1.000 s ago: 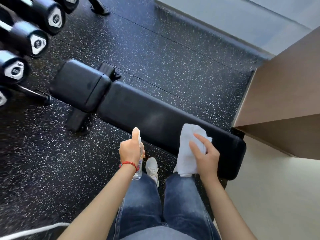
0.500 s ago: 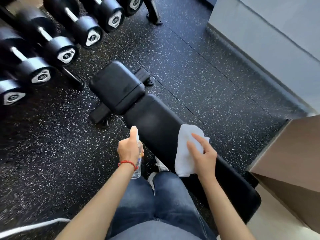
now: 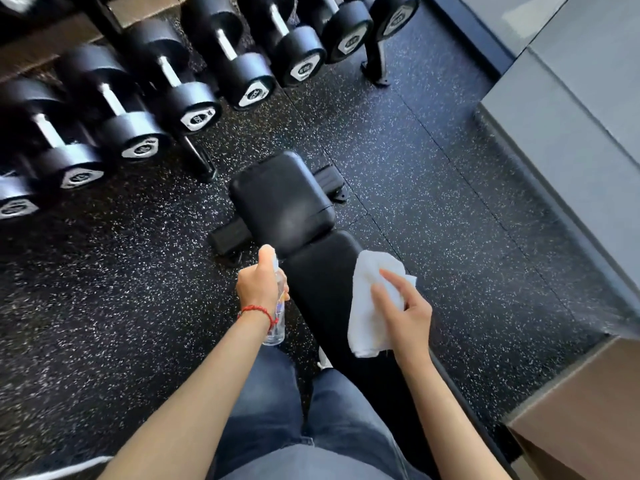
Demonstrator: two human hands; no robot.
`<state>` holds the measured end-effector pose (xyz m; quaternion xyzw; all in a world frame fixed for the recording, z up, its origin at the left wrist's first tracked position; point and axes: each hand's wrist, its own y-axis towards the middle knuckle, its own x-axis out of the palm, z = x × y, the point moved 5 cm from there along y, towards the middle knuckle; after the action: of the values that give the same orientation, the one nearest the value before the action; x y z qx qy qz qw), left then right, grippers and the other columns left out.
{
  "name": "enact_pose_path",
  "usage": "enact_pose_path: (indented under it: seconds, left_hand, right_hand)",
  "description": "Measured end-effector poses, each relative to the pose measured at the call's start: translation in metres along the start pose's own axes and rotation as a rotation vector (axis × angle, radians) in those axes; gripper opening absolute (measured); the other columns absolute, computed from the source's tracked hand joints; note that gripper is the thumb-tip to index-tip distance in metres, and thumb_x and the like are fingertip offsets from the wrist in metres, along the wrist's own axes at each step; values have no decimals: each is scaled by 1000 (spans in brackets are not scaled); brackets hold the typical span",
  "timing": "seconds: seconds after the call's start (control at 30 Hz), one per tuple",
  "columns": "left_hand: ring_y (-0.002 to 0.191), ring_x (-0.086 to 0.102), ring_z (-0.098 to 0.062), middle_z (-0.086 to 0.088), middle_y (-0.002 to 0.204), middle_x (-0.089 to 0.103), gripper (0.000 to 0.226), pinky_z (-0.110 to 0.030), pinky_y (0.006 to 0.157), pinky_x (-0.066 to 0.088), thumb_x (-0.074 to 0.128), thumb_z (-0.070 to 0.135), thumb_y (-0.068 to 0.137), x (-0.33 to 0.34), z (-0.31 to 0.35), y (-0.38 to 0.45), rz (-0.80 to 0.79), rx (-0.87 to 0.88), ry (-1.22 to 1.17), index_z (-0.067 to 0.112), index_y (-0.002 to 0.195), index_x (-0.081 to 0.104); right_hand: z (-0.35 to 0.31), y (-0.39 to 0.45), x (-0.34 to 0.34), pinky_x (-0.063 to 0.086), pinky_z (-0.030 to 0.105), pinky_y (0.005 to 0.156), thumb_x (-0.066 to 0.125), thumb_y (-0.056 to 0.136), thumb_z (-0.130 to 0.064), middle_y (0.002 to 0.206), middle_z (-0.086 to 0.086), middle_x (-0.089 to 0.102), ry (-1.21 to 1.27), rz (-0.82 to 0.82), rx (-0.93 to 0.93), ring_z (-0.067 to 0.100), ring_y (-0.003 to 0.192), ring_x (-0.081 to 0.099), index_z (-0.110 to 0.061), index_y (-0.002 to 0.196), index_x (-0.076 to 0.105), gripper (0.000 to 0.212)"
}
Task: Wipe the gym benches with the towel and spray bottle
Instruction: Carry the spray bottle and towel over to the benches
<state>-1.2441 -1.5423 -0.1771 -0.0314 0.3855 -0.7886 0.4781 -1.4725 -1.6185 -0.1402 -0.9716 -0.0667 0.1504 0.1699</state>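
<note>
A black padded gym bench (image 3: pixel 311 258) runs from the middle of the view down towards my legs. Its smaller seat pad (image 3: pixel 280 199) lies at the far end. My left hand (image 3: pixel 261 289) grips a clear spray bottle (image 3: pixel 277 323) upright beside the bench's left edge, with my thumb on its top. My right hand (image 3: pixel 405 313) holds a white towel (image 3: pixel 367 306) over the long pad, its lower end hanging down. I cannot tell whether the towel touches the pad.
A rack of black dumbbells (image 3: pixel 194 98) fills the upper left, with one rack foot (image 3: pixel 201 161) close to the bench's far end. A grey wall base (image 3: pixel 561 161) runs along the right. A brown box (image 3: pixel 581 420) stands at the lower right. The floor (image 3: pixel 415 168) is speckled black rubber.
My view has turned left and up along the bench, bringing the dumbbell rack into sight. Both hands keep the same hold on the bottle and the towel.
</note>
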Motion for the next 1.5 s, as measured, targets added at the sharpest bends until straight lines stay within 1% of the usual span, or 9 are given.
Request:
enact_pose_path:
  seconds: [0.17,0.3,0.43,0.53,0.67,0.8,0.97,1.3,1.5]
  left_hand:
    - [32,49,-19,-2,35,49,63,-22,42,43,48,69,59,-12,32,49,-40,3,22,14,28,45]
    - [37,51,-21,-5,38,52,60,-31,51,48,48,64,62,-28,64,91,-83,-1,39,13,31,48]
    - [39,51,-20,-2,36,51,58,-27,50,47,45,58,64,-49,92,127,-77,59,67,9,33,52]
    - [45,53,-25,-12,45,54,63,-40,55,51,46,60,63,-66,105,147,-99,50,43,2,41,53]
    - [35,46,-21,-6,37,48,62,-30,49,43,47,64,66,-89,122,169,-169,28,-50,15,29,41]
    - [36,44,-20,-6,37,46,60,-27,48,41,48,54,78,-112,144,184,-193,67,-163,14,34,41]
    - [36,45,-17,-3,39,47,56,-19,40,40,47,39,92,-146,168,202,-119,115,-293,8,46,46]
    - [36,50,-18,-8,41,54,57,-19,42,40,47,61,70,-218,183,216,137,56,-401,11,42,53]
    - [36,50,-17,-6,41,55,64,-17,40,40,41,54,89,-272,173,216,346,31,-500,3,55,57]
  right_hand:
    - [-21,15,44,33,-6,76,68,81,-1,95,-14,63,-6,43,-3,-14,88,52,-21,97,65,27]
    - [-41,24,90,33,-6,75,68,81,-1,96,-13,63,10,86,21,-11,89,53,-20,97,66,26]
    - [-62,32,141,35,-4,74,68,80,-2,96,-12,64,14,88,35,-2,90,55,-22,96,66,26]
    - [-77,40,174,37,-3,72,69,80,-3,95,-13,65,16,84,29,-3,86,56,-25,93,67,26]
    - [-97,53,216,40,0,75,69,80,-4,94,-12,66,8,41,6,-1,86,57,-28,92,67,27]
    - [-119,67,257,38,-2,76,69,80,-3,96,-12,66,-15,-73,-53,-14,85,56,-25,93,67,26]
    - [-151,87,311,38,0,80,69,81,-6,97,-14,66,-63,-244,-130,-9,93,56,-29,93,66,26]
    - [-214,103,418,38,-1,76,71,81,-12,95,-25,65,-120,-623,-289,-17,90,56,-40,89,66,29]
    - [-241,84,483,42,5,68,69,82,-21,95,-27,62,-245,-832,-368,-19,80,54,-50,88,62,30]
